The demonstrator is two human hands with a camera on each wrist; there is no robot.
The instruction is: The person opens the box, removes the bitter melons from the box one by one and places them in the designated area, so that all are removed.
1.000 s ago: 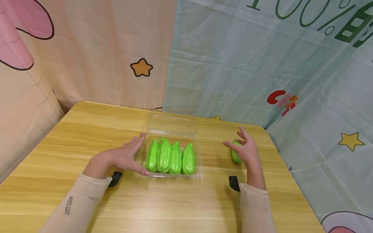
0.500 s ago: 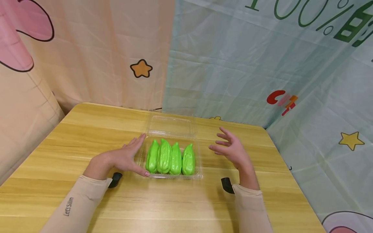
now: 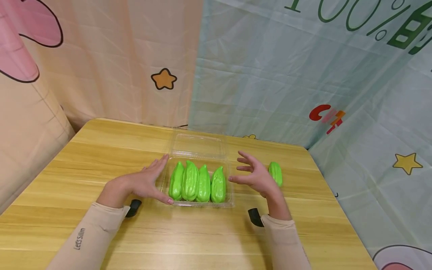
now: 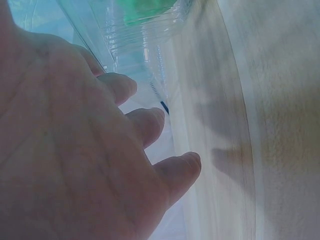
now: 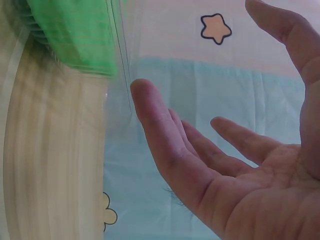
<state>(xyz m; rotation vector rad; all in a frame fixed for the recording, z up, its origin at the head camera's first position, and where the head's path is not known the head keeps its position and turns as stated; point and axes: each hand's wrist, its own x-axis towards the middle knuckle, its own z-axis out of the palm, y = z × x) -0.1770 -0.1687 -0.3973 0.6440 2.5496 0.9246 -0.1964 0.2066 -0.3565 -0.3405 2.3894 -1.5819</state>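
Note:
A clear plastic clamshell box (image 3: 230, 187) stands near the middle of the table, its transparent lid (image 3: 199, 144) folded back. Inside, several bright green ribbed vegetables (image 3: 190, 182), shaped like bitter melons, lie side by side. At the box's left side is my left hand (image 3: 145, 182), fingers extended and thumb at the front left corner. My right hand (image 3: 256, 176) hovers just right of the box, fingers spread and holding nothing; its thumb comes close to the right wall. Behind that hand, another green ribbed vegetable (image 3: 275, 173) lies on the table.
The wooden table (image 3: 189, 240) has its far edge against printed cloth hangings (image 3: 253, 75). Black camera mounts (image 3: 255, 217) stick out at both wrists. On the right, the table edge runs close to the cloth.
My right hand has moved left from over the loose green vegetable toward the box's right side, leaving that vegetable in plain view. My left hand and the box have stayed nearly still.

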